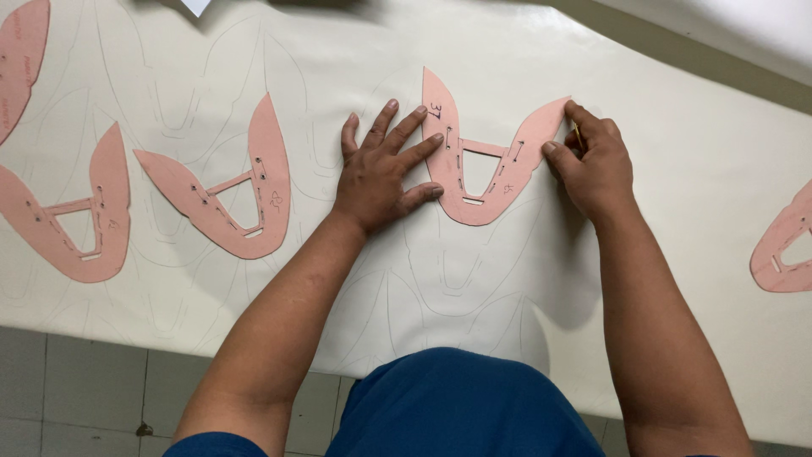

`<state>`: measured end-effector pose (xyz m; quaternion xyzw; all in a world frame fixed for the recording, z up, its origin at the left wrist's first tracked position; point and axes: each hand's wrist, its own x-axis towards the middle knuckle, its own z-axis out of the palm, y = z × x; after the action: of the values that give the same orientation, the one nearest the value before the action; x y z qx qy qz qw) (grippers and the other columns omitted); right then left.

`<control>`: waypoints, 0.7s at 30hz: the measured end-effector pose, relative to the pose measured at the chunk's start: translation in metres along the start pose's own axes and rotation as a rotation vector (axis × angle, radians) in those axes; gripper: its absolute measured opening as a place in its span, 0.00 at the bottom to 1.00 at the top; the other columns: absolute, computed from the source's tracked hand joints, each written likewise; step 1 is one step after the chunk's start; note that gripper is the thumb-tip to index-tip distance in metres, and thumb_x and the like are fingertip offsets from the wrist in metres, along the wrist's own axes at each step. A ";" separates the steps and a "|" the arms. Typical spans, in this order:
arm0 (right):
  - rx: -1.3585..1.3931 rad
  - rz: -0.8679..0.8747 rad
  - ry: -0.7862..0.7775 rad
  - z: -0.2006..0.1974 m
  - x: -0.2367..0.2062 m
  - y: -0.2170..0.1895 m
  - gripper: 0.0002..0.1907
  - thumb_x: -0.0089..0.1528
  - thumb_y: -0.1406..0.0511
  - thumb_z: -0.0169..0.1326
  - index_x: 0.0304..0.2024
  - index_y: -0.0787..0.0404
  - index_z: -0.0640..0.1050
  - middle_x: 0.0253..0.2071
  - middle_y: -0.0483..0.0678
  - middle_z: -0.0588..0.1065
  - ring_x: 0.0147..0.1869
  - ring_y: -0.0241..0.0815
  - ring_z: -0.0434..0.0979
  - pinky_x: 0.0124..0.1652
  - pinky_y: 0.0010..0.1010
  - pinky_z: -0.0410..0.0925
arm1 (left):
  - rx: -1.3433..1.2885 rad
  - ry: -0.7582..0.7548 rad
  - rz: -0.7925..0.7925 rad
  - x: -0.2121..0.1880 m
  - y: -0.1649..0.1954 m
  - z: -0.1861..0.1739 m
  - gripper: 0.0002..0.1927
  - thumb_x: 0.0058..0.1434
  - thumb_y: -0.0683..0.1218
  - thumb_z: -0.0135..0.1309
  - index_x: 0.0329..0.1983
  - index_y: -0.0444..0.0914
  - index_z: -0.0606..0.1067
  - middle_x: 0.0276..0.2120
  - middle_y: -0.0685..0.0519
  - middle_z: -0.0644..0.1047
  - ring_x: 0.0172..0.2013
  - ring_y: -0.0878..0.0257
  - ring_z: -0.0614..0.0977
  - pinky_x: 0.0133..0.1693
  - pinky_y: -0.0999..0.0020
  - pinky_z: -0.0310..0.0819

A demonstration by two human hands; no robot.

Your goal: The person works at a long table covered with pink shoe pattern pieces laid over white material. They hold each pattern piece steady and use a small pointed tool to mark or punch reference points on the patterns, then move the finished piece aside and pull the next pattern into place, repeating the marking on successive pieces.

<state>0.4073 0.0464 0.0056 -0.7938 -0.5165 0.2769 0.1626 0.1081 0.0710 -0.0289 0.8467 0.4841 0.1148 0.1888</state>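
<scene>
A pink U-shaped pattern template (479,161) with slots lies flat on a cream sheet (677,211). My left hand (381,169) is spread flat, its fingertips pressing on the template's left arm. My right hand (592,161) is closed around a thin yellow pencil (576,134) whose tip sits at the upper outer edge of the template's right arm.
Two more pink templates (227,190) (72,220) lie to the left, another (21,59) at the far left edge and one (785,245) at the right edge. Faint traced outlines cover the sheet. Grey tiled floor (76,381) shows below the sheet's near edge.
</scene>
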 end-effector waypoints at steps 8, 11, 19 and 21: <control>-0.024 0.002 -0.001 0.002 0.001 0.001 0.32 0.63 0.60 0.62 0.70 0.51 0.70 0.51 0.46 0.70 0.51 0.40 0.74 0.53 0.35 0.70 | 0.003 -0.013 0.001 0.002 0.006 -0.007 0.36 0.54 0.70 0.60 0.66 0.58 0.72 0.73 0.58 0.59 0.75 0.53 0.49 0.69 0.37 0.26; -0.052 -0.002 -0.002 0.002 0.003 0.003 0.33 0.64 0.60 0.62 0.70 0.51 0.70 0.51 0.48 0.70 0.51 0.41 0.74 0.54 0.36 0.69 | 0.027 -0.055 -0.004 0.007 0.013 -0.008 0.37 0.53 0.63 0.62 0.66 0.50 0.71 0.72 0.54 0.59 0.73 0.51 0.51 0.67 0.36 0.29; -0.057 0.037 -0.032 -0.008 0.004 -0.011 0.32 0.61 0.60 0.62 0.67 0.53 0.71 0.50 0.47 0.71 0.51 0.43 0.74 0.53 0.36 0.70 | 0.171 -0.262 -0.205 0.047 0.089 0.031 0.36 0.66 0.38 0.51 0.71 0.08 0.58 0.53 0.17 0.70 0.44 0.44 0.83 0.41 0.62 0.82; -0.119 -0.004 0.006 -0.012 0.006 -0.025 0.26 0.63 0.59 0.61 0.62 0.57 0.75 0.53 0.48 0.70 0.50 0.43 0.75 0.51 0.37 0.70 | 0.500 -0.345 -0.081 0.056 0.105 0.034 0.33 0.60 0.39 0.53 0.63 0.11 0.62 0.56 0.13 0.66 0.39 0.46 0.82 0.31 0.63 0.80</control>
<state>0.3985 0.0622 0.0275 -0.8020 -0.5331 0.2428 0.1172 0.2312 0.0640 -0.0138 0.8538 0.4917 -0.1610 0.0582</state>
